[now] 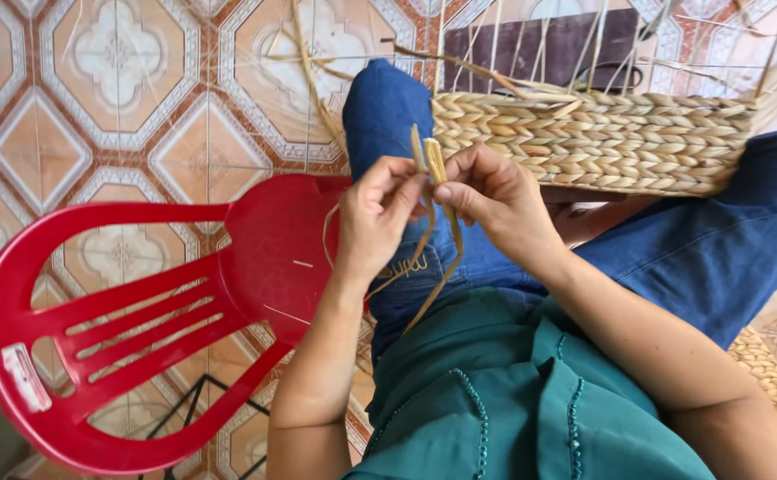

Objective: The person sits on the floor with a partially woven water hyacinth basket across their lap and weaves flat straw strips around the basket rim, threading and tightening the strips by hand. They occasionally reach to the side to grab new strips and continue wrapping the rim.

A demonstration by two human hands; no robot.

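My left hand [378,213] and my right hand [493,197] meet above my lap, both pinching a pair of tan straw strands [430,160] whose ends stick up between the fingers. The strands' loose tails hang down over my blue trousers. Just beyond my right hand sits a half-woven straw basket [602,140] with a braided wall and thin upright stakes rising from its rim, resting across my knees.
A red plastic chair [122,320] lies tipped on the patterned tile floor [113,80] to my left. A dark mat [540,44] lies behind the basket. Another woven straw piece [775,378] shows at the lower right.
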